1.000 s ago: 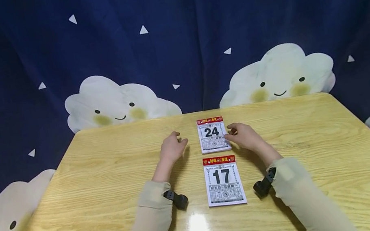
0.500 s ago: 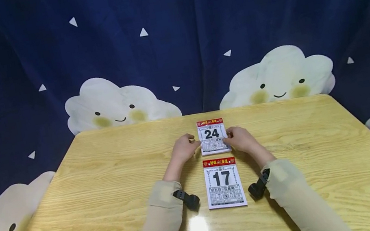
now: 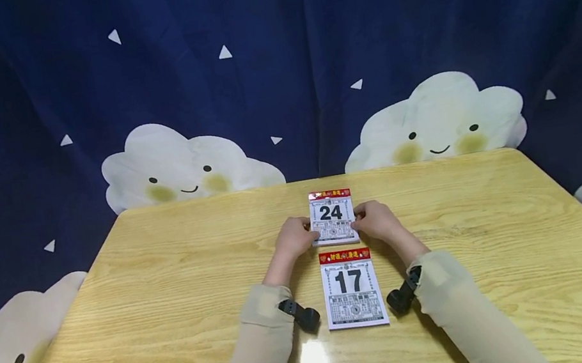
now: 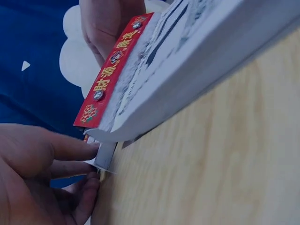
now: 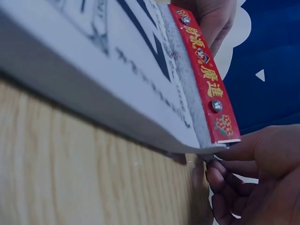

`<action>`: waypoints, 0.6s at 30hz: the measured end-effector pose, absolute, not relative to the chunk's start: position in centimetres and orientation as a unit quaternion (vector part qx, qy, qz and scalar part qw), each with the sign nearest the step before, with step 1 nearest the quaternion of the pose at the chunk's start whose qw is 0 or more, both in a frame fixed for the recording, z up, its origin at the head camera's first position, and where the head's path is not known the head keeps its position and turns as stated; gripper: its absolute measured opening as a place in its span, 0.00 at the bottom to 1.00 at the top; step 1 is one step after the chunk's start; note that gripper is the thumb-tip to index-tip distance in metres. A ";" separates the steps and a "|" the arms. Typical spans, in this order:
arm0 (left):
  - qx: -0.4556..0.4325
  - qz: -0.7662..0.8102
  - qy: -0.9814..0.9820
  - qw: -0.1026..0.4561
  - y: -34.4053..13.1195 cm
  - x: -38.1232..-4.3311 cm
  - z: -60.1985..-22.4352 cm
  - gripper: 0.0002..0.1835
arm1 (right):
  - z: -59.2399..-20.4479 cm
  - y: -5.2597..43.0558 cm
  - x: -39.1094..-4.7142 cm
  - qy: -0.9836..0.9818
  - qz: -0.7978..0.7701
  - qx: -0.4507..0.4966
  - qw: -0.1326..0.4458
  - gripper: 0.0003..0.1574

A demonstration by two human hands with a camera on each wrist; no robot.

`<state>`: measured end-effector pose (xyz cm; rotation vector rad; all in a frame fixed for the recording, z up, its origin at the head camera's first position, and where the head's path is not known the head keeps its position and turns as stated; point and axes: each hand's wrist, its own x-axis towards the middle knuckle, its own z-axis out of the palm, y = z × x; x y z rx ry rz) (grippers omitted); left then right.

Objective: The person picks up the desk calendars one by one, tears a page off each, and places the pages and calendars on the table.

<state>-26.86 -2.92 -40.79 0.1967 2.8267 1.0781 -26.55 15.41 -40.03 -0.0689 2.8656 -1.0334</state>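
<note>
Two tear-off calendars with red header strips lie in line on the wooden table. The far one (image 3: 330, 213) reads 24, its bottom edge turned slightly left. My left hand (image 3: 293, 237) pinches its left side near the lower corner, thumb on top. On the opposite side my right hand (image 3: 377, 221) grips the edge the same way. Nearer to me lies the calendar reading 17 (image 3: 351, 291), between my forearms and untouched. Both wrist views show this near calendar (image 4: 140, 89) large in front, hiding most of the far one; the thumb and fingers of the right hand (image 5: 267, 173) close on a thin edge behind it.
The light wooden table (image 3: 168, 281) ends at a dark blue curtain (image 3: 279, 47) printed with white clouds and triangles. Each wrist carries a black strapped camera (image 3: 306, 319). A bright reflection lies on the table in front of the near calendar.
My left hand has moved right to the far calendar's left side and taken hold. The right hand has closed in on the right side. The far calendar has shifted slightly left and turned a little.
</note>
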 end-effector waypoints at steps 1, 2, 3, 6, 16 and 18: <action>0.059 0.361 0.929 0.051 -2.9 -26.8 -40.8 0.22 | -40.0 15.4 -26.5 0.938 -0.341 -0.020 0.047 0.23; 0.054 0.362 0.929 0.045 -2.8 -26.8 -40.8 0.23 | -40.0 15.4 -26.4 0.937 -0.345 -0.017 0.047 0.24; 0.051 0.365 0.929 0.039 -2.8 -26.8 -40.8 0.24 | -39.9 15.4 -26.3 0.935 -0.350 -0.012 0.046 0.26; 0.061 0.364 0.929 0.021 -2.8 -26.7 -40.8 0.26 | -39.7 15.4 -26.1 0.930 -0.366 -0.004 0.038 0.28; 0.052 0.417 0.907 0.003 -2.8 -26.6 -41.1 0.28 | -40.0 14.9 -25.8 0.860 -0.509 0.033 0.031 0.31; 0.043 0.440 0.897 0.006 -2.8 -26.6 -41.2 0.28 | -40.1 14.8 -25.8 0.832 -0.552 0.044 0.034 0.31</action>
